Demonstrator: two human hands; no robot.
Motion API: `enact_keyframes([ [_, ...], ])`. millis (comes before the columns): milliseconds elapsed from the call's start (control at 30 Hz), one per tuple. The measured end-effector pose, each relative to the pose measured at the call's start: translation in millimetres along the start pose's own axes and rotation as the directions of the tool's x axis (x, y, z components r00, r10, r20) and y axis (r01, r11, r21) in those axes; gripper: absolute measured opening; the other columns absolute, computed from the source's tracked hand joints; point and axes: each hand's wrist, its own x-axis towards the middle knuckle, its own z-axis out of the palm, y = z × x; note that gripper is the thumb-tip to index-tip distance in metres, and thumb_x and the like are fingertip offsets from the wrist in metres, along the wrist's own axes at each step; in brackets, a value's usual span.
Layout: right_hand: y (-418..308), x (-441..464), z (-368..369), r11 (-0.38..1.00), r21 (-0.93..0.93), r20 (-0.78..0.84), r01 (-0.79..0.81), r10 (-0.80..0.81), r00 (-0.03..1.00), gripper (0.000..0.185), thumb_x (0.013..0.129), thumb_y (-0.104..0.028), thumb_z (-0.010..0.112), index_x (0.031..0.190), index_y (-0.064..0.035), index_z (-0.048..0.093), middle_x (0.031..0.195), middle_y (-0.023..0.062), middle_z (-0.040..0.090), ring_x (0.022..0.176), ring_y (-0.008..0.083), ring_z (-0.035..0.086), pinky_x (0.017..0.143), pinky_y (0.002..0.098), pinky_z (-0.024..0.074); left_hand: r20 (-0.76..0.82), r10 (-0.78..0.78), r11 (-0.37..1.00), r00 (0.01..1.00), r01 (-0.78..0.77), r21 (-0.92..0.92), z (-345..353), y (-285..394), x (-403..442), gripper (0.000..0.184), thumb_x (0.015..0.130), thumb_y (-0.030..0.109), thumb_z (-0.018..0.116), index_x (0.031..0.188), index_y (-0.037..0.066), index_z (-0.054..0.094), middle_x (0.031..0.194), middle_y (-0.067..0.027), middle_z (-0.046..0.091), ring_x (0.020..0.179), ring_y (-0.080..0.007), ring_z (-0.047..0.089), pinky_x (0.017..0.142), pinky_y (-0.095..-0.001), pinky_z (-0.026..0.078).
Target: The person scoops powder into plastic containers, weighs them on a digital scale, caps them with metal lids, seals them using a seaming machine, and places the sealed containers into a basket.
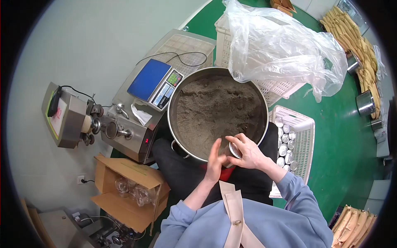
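Note:
My right hand [251, 153] is wrapped round a small jar with a round silver lid [235, 150], tilted over the near rim of a large metal pot. Close beside the jar, my left hand [215, 162] has its fingers stretched out; whether it touches the jar's side is hard to see. Grey-brown powder [215, 109] fills much of the pot [170, 124], which stands between my knees. To the right, several silver-lidded jars [285, 144] lie in a white plastic basket [307, 144].
Left of the pot stand a blue-topped scale [149, 80] and a metal machine [128, 138]. An open cardboard box [124, 206] holds clear plastic containers [136, 192]. Clear plastic sheeting [281, 45] drapes over white crates [223, 45] behind the pot. Tan sacks [345, 31] line the right side.

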Motion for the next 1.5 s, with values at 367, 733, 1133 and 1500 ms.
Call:
enact_keyframes([
  [367, -20.2, 0.4, 1.5, 0.986, -0.160, 0.007, 0.038, -0.037, 0.999, 0.078, 0.077, -0.036, 0.081, 0.144, -0.0046, 0.056, 0.129, 0.0202, 0.059, 0.118, 0.0404, 0.062, 0.096, 0.0497, 0.0570, -0.159, -0.407, 0.914, 0.900, 0.402, -0.059, 21.7, 14.8, -7.6, 0.060, 0.099, 0.024, 0.073, 0.148, 0.010, 0.044, 0.134, -0.0079, 0.058, 0.120, -0.0194, 0.065, 0.089, -0.0360, 0.061],
  [733, -49.1, 20.7, 29.2, 0.811, 0.543, -0.640, 0.218, 0.231, 0.733, 0.048, 0.098, -0.011, 0.054, 0.142, 0.0052, 0.056, 0.137, 0.0240, 0.065, 0.122, 0.0386, 0.067, 0.104, 0.0440, 0.0522, -0.068, -0.282, 0.949, 0.957, 0.268, -0.163, 42.3, 44.3, -4.1, 0.063, 0.097, 0.031, 0.067, 0.151, 0.008, 0.046, 0.143, -0.0089, 0.058, 0.128, -0.0226, 0.061, 0.101, -0.0447, 0.057],
  [1133, 17.3, 71.5, -23.8, 0.314, 0.717, 0.693, -0.622, -0.228, 0.684, 0.052, 0.111, -0.046, 0.051, 0.117, 0.0004, 0.076, 0.112, 0.0115, 0.077, 0.101, 0.0174, 0.072, 0.093, 0.0314, 0.0564, 0.000, -0.409, 0.909, 0.913, 0.407, -0.084, 58.3, 66.6, -16.3, 0.071, 0.091, 0.028, 0.070, 0.152, 0.007, 0.042, 0.143, -0.0162, 0.058, 0.130, -0.0352, 0.063, 0.103, -0.0595, 0.059],
  [1500, 37.4, 38.7, 42.6, 0.132, 0.886, 0.413, -0.444, 0.208, 0.887, 0.061, 0.113, -0.051, 0.045, 0.136, 0.0002, 0.067, 0.134, 0.0099, 0.070, 0.120, 0.0161, 0.065, 0.107, 0.0324, 0.0497, -0.093, -0.390, 0.880, 0.916, 0.341, -0.330, 31.1, 68.9, -10.2, 0.073, 0.090, 0.039, 0.070, 0.151, 0.006, 0.047, 0.145, -0.0194, 0.055, 0.134, -0.0395, 0.058, 0.106, -0.0610, 0.057],
])
